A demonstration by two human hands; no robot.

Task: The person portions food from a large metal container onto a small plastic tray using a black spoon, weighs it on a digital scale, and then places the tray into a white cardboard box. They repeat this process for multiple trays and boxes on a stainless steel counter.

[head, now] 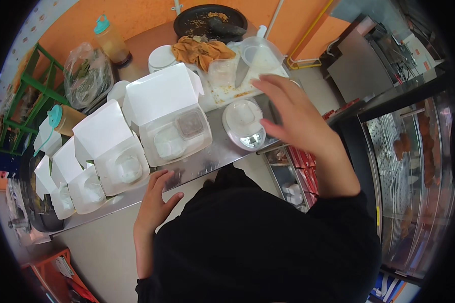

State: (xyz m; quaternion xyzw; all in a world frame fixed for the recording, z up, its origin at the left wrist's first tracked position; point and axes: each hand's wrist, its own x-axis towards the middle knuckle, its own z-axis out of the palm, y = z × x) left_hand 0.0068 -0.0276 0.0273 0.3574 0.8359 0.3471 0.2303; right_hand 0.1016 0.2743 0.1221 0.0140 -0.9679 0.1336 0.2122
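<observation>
My right hand (294, 113) hovers with spread fingers beside a small white digital scale (253, 141), holding nothing. On the scale lies a clear plastic container (243, 115). At the counter's front edge my left hand (154, 206) is empty, fingers apart. Nearest to it is an open white paper food box (170, 94), with a wrapped white bundle (170, 144) and a small lidded cup of dark contents (190, 124) inside. Further left stands another open box (103, 130) with a wrapped round bundle (128, 169). Smaller-looking open boxes (69, 161) line up beyond it.
Behind are a stained cutting board (222, 99) with a knife (242, 74), an orange cloth (201, 52), a clear bowl (261, 53) and a stone mortar (191, 28). Squeeze bottles (112, 43) and a bag of leaves (88, 79) stand left. A glass display case (409, 170) flanks my right.
</observation>
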